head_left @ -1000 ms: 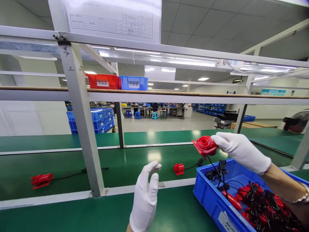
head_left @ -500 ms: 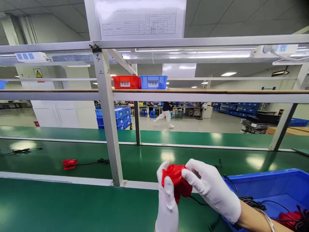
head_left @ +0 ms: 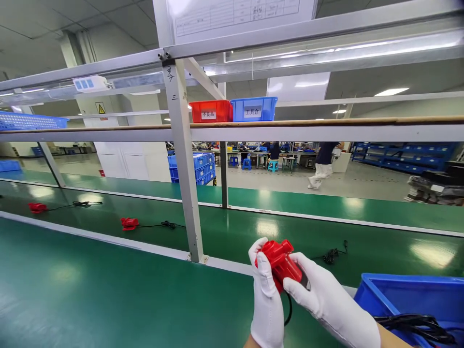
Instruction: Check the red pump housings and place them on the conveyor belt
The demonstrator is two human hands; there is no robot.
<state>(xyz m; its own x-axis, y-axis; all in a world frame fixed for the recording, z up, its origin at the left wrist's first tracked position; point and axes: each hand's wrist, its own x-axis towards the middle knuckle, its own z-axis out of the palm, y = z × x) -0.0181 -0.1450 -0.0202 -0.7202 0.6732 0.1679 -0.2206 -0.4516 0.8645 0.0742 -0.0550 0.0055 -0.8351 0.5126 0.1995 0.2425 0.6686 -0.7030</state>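
Note:
A red plastic device (head_left: 279, 258) with a short round spout and a dark end is held up over the green work surface. My left hand (head_left: 267, 295), in a white glove, grips its left side with the thumb across the front. From the right, my right hand (head_left: 322, 295), also gloved in white, has its fingers and thumb around the dark end. A black cable (head_left: 289, 311) hangs below the device between the hands.
A blue bin (head_left: 377, 295) with black cables stands at the lower right. Red devices (head_left: 129, 223) (head_left: 37, 208) with cables lie on the belt (head_left: 232, 232) behind a metal post (head_left: 186, 174). A person (head_left: 322, 164) walks in the background.
The view has swung left and tilted. The red device has been turned, so its spout now points up and right. My right hand has shifted to its dark end. The walking person appears further right.

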